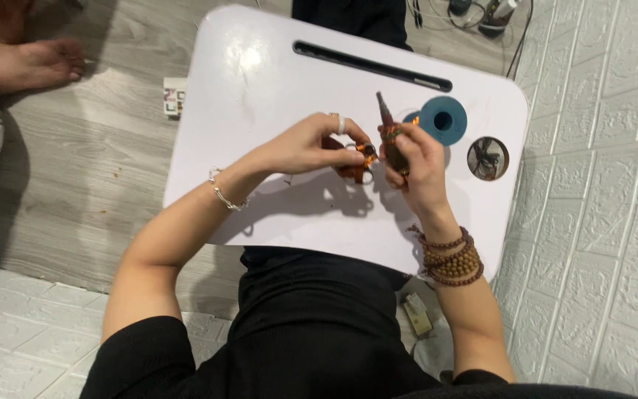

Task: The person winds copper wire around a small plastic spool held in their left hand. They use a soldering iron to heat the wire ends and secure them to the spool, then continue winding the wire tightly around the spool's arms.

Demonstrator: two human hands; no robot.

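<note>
My left hand [311, 148], with a ring and a thin silver bracelet, pinches a small piece of copper-coloured wire work [363, 162] over the white lap table [260, 81]. My right hand [419, 166], with brown bead bracelets on the wrist, grips dark pliers [389, 125] whose pointed tip stands up and away from me. The two hands almost touch above the middle of the table. A blue spool [443, 120] lies flat just behind my right hand.
The table has a long dark slot [371, 65] along its far edge and a round cup hole [488, 158] at the right with dark wire in it. A person's bare foot [27, 63] rests on the wood floor at left. A white brick-pattern wall [599, 185] runs along the right.
</note>
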